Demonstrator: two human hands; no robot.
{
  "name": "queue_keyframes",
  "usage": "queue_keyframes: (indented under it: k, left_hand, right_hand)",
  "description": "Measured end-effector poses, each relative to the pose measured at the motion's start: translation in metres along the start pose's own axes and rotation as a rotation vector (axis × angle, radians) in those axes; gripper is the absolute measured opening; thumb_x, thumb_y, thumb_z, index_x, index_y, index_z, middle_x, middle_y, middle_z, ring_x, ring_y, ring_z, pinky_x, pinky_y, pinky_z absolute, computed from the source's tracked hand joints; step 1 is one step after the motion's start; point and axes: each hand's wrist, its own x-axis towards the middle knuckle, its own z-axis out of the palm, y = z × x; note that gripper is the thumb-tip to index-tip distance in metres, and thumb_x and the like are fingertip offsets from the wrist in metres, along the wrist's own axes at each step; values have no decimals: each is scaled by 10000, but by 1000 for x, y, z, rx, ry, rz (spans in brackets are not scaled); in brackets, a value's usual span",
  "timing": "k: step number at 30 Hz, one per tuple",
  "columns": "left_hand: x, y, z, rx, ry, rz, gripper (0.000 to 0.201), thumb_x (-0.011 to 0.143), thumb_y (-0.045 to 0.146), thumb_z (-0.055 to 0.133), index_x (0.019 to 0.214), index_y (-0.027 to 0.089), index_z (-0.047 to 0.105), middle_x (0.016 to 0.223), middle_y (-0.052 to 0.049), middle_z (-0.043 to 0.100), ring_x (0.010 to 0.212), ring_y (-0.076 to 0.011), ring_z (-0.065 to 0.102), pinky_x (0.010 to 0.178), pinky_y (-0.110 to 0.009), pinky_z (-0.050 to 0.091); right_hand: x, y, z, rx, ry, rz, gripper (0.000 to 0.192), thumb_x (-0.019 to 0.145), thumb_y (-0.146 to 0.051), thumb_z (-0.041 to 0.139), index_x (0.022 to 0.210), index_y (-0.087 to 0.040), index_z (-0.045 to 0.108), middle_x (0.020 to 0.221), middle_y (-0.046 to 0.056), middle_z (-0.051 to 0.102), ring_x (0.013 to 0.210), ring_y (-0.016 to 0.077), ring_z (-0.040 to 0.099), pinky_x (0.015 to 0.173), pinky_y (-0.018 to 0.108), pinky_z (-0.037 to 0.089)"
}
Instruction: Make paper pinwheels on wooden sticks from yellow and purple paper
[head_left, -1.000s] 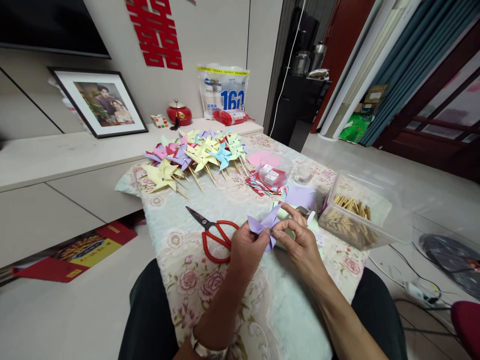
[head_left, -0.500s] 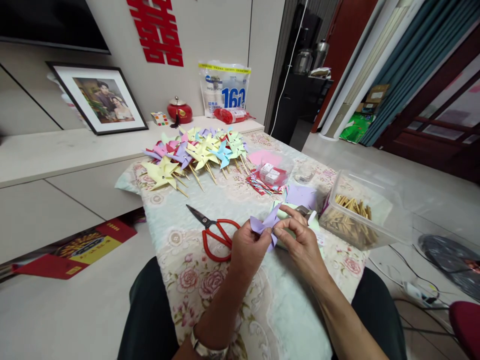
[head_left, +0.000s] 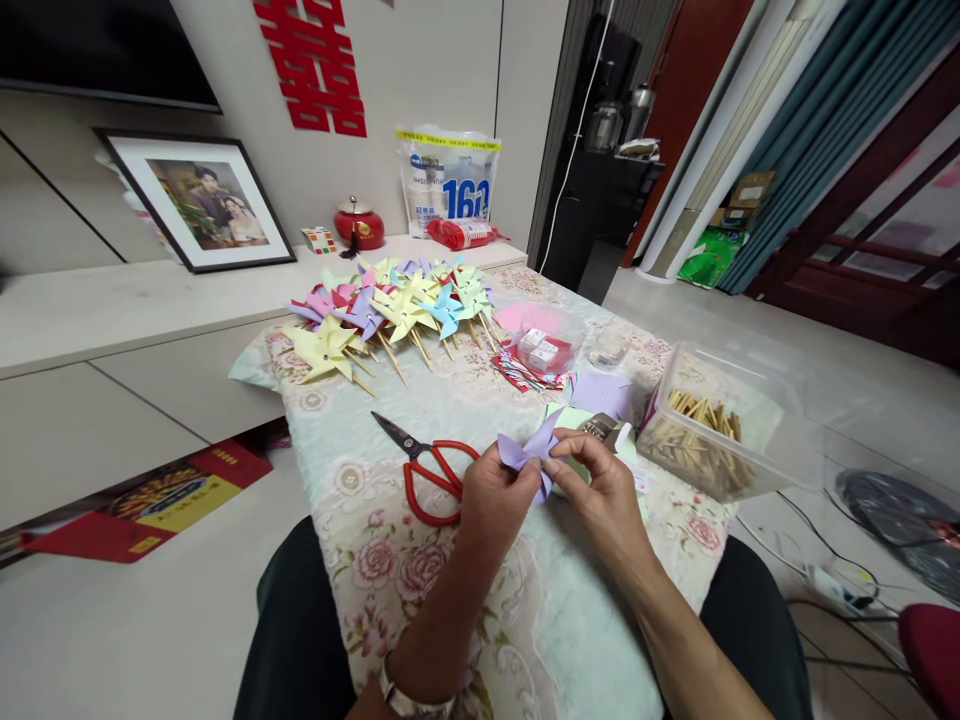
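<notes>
Left hand: my left hand (head_left: 499, 495) pinches the purple paper pinwheel (head_left: 529, 455) at its near side, fingers pressed together on the folds
Right hand: my right hand (head_left: 600, 490) meets it from the other side, thumb and forefinger closed on the centre of the same piece
Where it sits: held just above the floral tablecloth (head_left: 390, 560), near the front edge, beside the red-handled scissors (head_left: 424, 470)
Its look: lilac paper, thin and soft, with pointed vanes folded toward the middle (I cannot tell whether anything fastens the centre yet); no stick on it
Done so far: by my judgement a good deal, since a heap of finished pinwheels (head_left: 390, 310) on sticks lies at the far end of the table
Left to do: this one seems mid-fold and unmounted; the clear tub of wooden sticks (head_left: 705, 425) stands to the right, and more purple paper (head_left: 604, 392) lies just beyond my hands
</notes>
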Motion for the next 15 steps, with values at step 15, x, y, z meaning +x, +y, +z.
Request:
queue_keyframes:
  k: [15]
  left_hand:
    - [0, 1, 2, -76, -22, -90, 200, 638, 323, 712, 674, 161, 600, 535, 35, 579, 490, -113, 498, 493, -224, 404]
  right_hand:
    - [2, 4, 4, 334, 9, 228, 765, 706, -324, 818, 1378, -175, 484, 822, -11, 676, 751, 170, 624, 758, 341, 474]
